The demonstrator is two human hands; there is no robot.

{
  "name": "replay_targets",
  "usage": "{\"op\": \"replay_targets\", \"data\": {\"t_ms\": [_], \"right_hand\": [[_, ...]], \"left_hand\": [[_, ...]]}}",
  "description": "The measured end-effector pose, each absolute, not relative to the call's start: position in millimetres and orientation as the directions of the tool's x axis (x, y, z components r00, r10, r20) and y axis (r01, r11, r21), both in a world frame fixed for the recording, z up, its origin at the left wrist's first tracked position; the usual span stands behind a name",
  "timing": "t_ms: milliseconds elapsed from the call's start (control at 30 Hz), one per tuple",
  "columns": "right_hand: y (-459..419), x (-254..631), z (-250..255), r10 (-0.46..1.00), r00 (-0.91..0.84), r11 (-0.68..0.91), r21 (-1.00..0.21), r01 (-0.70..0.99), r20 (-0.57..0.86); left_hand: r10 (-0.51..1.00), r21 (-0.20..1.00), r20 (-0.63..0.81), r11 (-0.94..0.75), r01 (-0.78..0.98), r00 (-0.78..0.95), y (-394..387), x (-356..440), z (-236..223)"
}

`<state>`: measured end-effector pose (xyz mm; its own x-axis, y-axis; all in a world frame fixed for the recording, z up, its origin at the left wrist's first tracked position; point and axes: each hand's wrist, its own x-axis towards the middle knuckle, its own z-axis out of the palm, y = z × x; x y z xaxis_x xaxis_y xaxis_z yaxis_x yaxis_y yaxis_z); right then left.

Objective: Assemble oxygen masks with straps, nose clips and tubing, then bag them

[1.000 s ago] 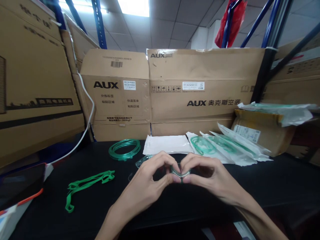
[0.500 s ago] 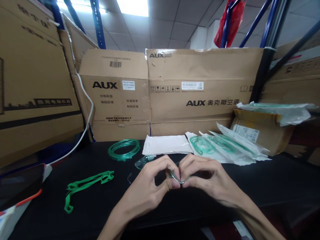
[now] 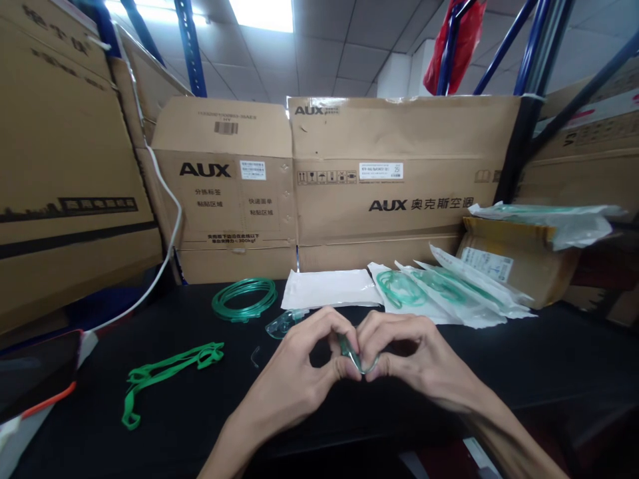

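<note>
Broadly, from largest to smallest: printed cardboard panels [image 3: 399,146], upright along the rear, apparently serving as a screen behind the work area. One dark tabletop [image 3: 409,426], bearing the loose goods. One small carton [image 3: 526,259], rear right, its top used as a shelf for a clear packet [image 3: 549,216]. Several pouches with green contents [image 3: 449,293], fanned and overlapping beside it, probably to save room. One white pouch [image 3: 332,289], lying flat to their left.

Left hand [image 3: 309,359] and right hand [image 3: 424,352], front centre: both closed in a pinch, fingertips nearly meeting, thumbs below and index fingers above. Each grips the small greenish clear piece [image 3: 352,356] over the tabletop; the opposed pinch seems chosen to steady it from both sides. Its full shape is hidden by fingers.

One green tube coil [image 3: 242,315], left of the white pouch, looped presumably to stay compact. One green strap [image 3: 170,368], loosely folded, front left, apart from the hands. One clear moulded part [image 3: 284,324], just behind the left hand, partly covered by it. One thin clear strand [image 3: 255,357], left of that hand; why it lies there, the view does not tell.
</note>
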<state>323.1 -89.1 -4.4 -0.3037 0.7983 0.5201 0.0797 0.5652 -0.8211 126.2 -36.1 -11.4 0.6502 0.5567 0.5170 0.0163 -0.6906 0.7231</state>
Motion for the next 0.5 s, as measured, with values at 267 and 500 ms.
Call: {"op": "replay_targets", "data": {"t_ms": [267, 500], "right_hand": [[-85.7, 325.1, -4.5, 0.833, -0.294, 0.51, -0.856, 0.081, 0.469], [-85.2, 323.8, -4.0, 0.85, -0.289, 0.499, -0.85, 0.172, 0.44]], "left_hand": [[0.522, 0.693, 0.569, -0.72, -0.029, 0.635, -29.5, 129.7, -18.7], [0.52, 0.675, 0.551, -0.738, 0.018, 0.652, -24.0, 125.2, -16.1]]}}
